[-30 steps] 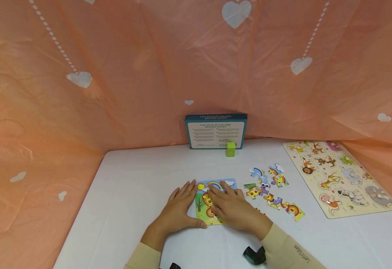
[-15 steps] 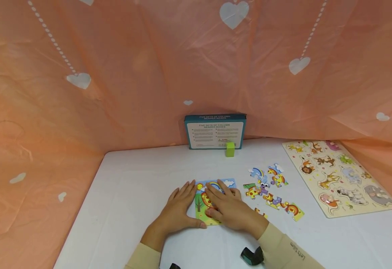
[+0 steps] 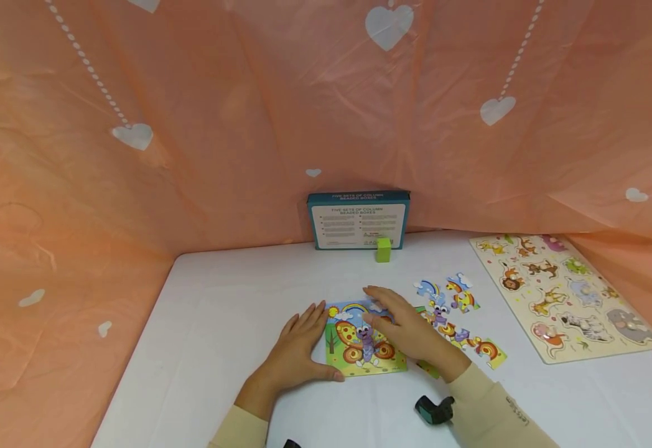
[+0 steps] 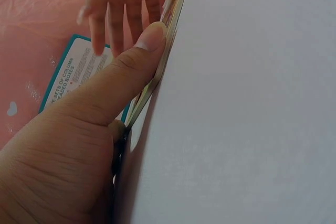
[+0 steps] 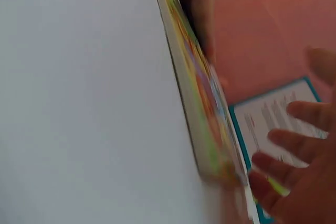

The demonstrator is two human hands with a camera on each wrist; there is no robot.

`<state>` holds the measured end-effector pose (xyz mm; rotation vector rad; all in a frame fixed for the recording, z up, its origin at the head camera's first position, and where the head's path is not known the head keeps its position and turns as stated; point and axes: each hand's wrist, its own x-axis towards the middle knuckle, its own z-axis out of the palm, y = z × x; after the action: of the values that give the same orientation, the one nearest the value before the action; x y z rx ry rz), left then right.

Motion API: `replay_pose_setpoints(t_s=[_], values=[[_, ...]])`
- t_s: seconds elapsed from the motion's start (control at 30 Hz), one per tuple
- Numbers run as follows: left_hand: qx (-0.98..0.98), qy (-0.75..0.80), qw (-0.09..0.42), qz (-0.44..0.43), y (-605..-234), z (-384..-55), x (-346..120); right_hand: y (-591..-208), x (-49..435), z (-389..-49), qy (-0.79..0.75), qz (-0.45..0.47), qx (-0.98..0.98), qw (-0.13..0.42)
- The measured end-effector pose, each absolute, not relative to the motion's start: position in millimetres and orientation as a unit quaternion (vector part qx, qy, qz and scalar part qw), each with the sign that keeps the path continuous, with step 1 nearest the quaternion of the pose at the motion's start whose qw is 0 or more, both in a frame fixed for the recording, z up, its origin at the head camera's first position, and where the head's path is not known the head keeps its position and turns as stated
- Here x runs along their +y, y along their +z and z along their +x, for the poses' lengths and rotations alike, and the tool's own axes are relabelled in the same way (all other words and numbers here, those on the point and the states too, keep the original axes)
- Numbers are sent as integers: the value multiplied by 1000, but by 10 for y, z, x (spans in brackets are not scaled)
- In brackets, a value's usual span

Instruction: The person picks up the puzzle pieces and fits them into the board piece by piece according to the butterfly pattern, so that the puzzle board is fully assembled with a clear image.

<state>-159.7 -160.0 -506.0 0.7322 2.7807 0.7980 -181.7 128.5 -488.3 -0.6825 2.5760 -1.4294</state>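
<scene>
A jigsaw puzzle (image 3: pixel 365 348) with a purple butterfly, tree, sun and rainbow lies flat on the white table. My left hand (image 3: pixel 294 353) rests along its left side, fingers straight, thumb touching the front edge; the left wrist view shows that thumb (image 4: pixel 123 69) against the puzzle's rim. Over the upper right part hovers my right hand (image 3: pixel 412 326), fingers extended and holding nothing, which covers that corner in the head view. In the right wrist view the right hand's fingers (image 5: pixel 294 150) are spread beside the puzzle's blurred edge. Loose puzzle pieces (image 3: pixel 485 351) lie to the right, some hidden by the right forearm.
A wooden animal board (image 3: pixel 555 305) lies at the far right. At the back stands a teal-edged box (image 3: pixel 348 224), a green block (image 3: pixel 383 250) in front of it. A pink cloth with white hearts (image 3: pixel 236 124) hangs behind the table.
My right hand has lifted off the puzzle's middle and moved right, uncovering the butterfly picture and the front right corner. The left hand has stayed in place.
</scene>
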Motion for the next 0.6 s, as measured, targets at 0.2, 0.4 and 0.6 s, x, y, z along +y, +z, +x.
replay_pose_setpoints(t_s=[0.2, 0.4, 0.6], values=[[929, 268, 81, 242, -5061, -1600, -1596, -4769, 1574, -1904, -602, -158, 778, 86], [929, 267, 80, 243, -5067, -1596, -1601, -4669, 1841, -1983, -686, -145, 711, 56], [929, 266, 76, 246, -5080, -1603, -1605, -4644, 2078, -2018, -700, -131, 702, -16]])
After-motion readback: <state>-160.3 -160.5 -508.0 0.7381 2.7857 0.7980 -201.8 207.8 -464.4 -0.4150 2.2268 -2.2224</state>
